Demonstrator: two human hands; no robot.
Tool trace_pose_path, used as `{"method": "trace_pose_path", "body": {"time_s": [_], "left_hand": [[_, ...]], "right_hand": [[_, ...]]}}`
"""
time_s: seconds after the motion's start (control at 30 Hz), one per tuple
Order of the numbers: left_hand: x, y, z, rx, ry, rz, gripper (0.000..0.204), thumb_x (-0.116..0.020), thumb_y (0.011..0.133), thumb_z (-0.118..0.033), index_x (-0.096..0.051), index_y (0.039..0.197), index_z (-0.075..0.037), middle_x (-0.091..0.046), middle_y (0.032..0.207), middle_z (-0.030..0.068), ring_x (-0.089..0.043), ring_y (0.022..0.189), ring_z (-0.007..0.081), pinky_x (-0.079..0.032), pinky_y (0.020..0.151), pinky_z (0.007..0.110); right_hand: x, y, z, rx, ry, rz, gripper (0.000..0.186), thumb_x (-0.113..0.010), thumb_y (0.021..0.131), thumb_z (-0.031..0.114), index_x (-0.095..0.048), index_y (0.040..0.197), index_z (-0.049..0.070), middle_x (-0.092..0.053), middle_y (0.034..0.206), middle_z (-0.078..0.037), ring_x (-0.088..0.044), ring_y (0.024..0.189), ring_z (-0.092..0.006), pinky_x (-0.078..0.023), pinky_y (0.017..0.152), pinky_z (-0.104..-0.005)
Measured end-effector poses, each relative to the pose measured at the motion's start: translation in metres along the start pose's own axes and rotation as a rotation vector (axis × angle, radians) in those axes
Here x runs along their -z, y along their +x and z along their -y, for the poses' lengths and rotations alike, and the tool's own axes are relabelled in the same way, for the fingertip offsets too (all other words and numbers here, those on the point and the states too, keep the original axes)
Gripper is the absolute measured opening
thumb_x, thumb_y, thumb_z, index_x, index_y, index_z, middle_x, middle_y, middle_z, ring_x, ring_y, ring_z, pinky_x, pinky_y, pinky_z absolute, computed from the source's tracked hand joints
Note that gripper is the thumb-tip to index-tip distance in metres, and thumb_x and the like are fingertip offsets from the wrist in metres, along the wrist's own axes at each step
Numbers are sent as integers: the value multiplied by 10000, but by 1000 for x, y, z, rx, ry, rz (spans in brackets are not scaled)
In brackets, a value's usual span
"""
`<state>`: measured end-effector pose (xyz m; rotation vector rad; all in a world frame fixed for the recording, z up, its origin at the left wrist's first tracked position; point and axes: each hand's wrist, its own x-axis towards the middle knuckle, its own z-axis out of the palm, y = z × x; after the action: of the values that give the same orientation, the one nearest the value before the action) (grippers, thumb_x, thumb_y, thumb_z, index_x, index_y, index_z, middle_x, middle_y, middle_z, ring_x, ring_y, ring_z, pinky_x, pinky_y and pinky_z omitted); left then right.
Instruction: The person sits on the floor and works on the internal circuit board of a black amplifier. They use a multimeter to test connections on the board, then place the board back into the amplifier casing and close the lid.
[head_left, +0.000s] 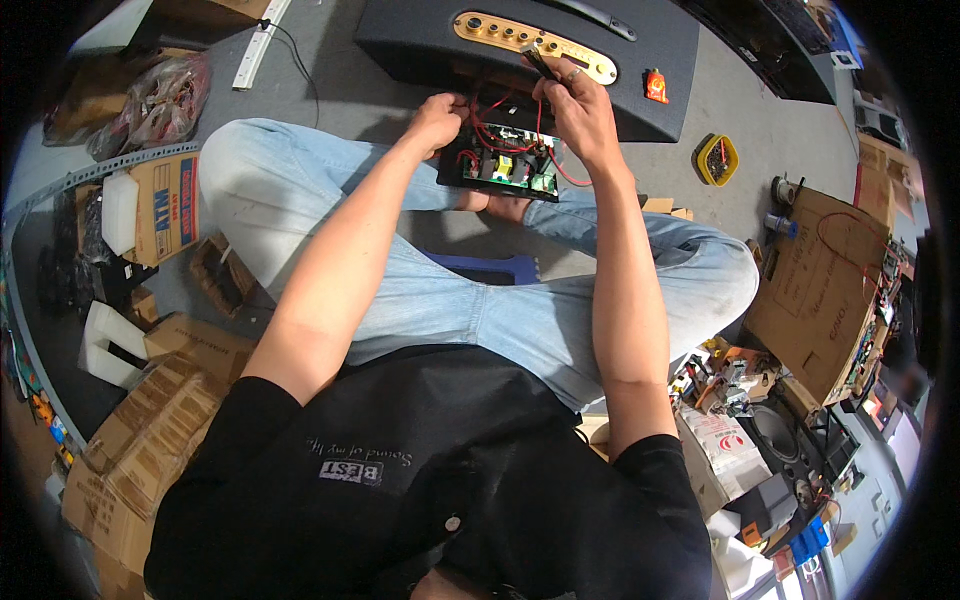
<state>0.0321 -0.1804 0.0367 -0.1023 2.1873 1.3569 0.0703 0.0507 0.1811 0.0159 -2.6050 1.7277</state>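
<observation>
Right hand pinches a slim dark tool | left hand near red wires, its hold cannot be told | circuit board just below and between both hands | red wires could tear loose if a hand snags them

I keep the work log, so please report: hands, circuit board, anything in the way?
Left hand beside circuit board, grip unclear. Right hand holding dark slim tool. Board exposed on black panel; red wires looping over it.
</observation>
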Motion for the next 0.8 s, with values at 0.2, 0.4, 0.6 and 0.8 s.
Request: {"method": "trace_pose_path", "body": {"time_s": [0.2, 0.4, 0.6, 0.8], "left_hand": [[4, -10, -16, -88, 27, 9, 229, -674, 906, -37, -717, 1130, -26, -772, 1044, 98, -722, 989, 216, -540, 889, 345], [7, -13, -18, -174, 210, -62, 325, -825, 810, -196, -729, 1081, -46, -776, 1018, 125, -741, 984, 281, -562, 877, 391], [13, -13, -25, -188, 274, -2, 504, -918, 728, -360, -724, 1064, -38, -766, 1026, 138, -731, 993, 295, -555, 867, 407], [7, -14, -47, -181, 226, 45, 631, -942, 671, -483, -699, 1070, -59, -757, 963, 95, -719, 924, 227, -544, 828, 365]], "right_hand": [[-6, -1, -2, -3, 13, -23, 354, -561, 978, 121, -681, 1304, 52, -662, 850, 9, -502, 683, -71, -436, 628, -251], [-13, 0, -13, -42, 13, 1, 350, -567, 997, 126, -681, 1316, 37, -640, 883, -10, -553, 799, -97, -465, 754, -261], [-16, -3, -12, -64, -45, 43, 342, -579, 983, 156, -688, 1297, 76, -701, 899, -57, -630, 844, -130, -502, 813, -298], [-19, -6, -8, -84, -11, 88, 329, -569, 996, 143, -692, 1295, 84, -673, 866, -24, -589, 801, -110, -492, 773, -279]]}}
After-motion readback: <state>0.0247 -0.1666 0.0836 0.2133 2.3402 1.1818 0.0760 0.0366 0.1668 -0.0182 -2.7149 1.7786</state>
